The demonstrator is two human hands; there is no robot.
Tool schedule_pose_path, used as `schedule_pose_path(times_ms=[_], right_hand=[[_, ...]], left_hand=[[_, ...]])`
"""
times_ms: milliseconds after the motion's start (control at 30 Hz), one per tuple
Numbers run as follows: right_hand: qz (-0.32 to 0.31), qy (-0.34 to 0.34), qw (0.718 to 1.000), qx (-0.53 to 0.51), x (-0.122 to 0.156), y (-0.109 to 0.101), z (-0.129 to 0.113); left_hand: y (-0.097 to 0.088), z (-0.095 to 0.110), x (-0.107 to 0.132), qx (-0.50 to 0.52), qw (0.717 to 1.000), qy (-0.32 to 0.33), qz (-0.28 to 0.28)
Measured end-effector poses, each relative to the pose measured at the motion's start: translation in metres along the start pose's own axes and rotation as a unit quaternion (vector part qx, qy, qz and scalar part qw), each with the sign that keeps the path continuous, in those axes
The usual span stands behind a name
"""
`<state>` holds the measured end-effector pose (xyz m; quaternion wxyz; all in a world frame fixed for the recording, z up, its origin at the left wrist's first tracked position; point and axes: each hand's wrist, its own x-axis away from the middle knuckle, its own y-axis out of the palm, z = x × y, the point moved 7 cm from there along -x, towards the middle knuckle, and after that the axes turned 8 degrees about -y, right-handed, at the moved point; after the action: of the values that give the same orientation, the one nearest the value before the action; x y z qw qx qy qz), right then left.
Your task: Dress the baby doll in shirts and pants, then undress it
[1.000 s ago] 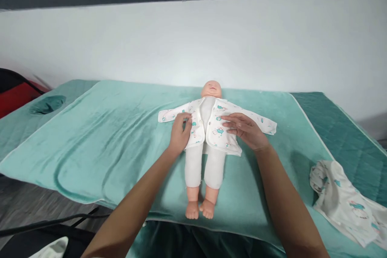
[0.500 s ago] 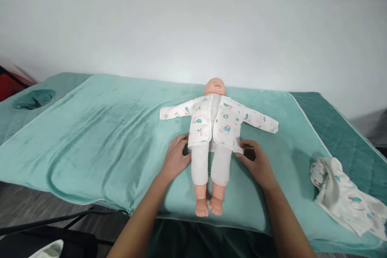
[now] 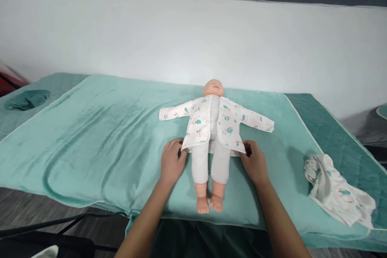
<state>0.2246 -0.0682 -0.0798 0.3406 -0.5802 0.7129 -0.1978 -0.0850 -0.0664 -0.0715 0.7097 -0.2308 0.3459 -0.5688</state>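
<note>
A baby doll (image 3: 211, 165) lies on its back on a green-covered bed, head toward the wall and bare feet toward me. It wears a white printed baby jacket (image 3: 198, 123), whose front hangs apart over the pale cloth body, both sleeves spread sideways. My left hand (image 3: 173, 160) is closed on the jacket's lower left corner. Opposite it, my right hand (image 3: 254, 161) pinches the lower right corner. Both hems are drawn outward from the doll's legs. The fingertips are partly hidden by the cloth.
A crumpled white printed garment (image 3: 338, 191) lies at the right of the bed (image 3: 99, 141). A white wall (image 3: 181, 36) runs behind. At the far left the bed has a round face hole (image 3: 27, 100). A dark cable or bar (image 3: 60, 221) shows at the lower left.
Both hands have taken hold of the jacket's lower corners and pulled them outward, so the front flares wider. The view has shifted slightly.
</note>
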Motion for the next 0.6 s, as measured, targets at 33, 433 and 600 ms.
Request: schedule_pose_path(times_ms=[33, 433, 600], right_hand=[[0.003, -0.013, 1.000, 0.000, 0.000, -0.001, -0.002], [0.029, 0.040, 0.864, -0.501, -0.020, 0.009, 0.004], [-0.017, 0.155, 0.786, -0.598, -0.057, 0.037, -0.007]], left_hand=[[0.000, -0.001, 0.000, -0.006, 1.000, -0.006, 0.004], [0.013, -0.026, -0.025, 0.462, 0.869, -0.167, -0.053], [0.050, -0.002, -0.065, 0.613, 0.721, -0.277, -0.168]])
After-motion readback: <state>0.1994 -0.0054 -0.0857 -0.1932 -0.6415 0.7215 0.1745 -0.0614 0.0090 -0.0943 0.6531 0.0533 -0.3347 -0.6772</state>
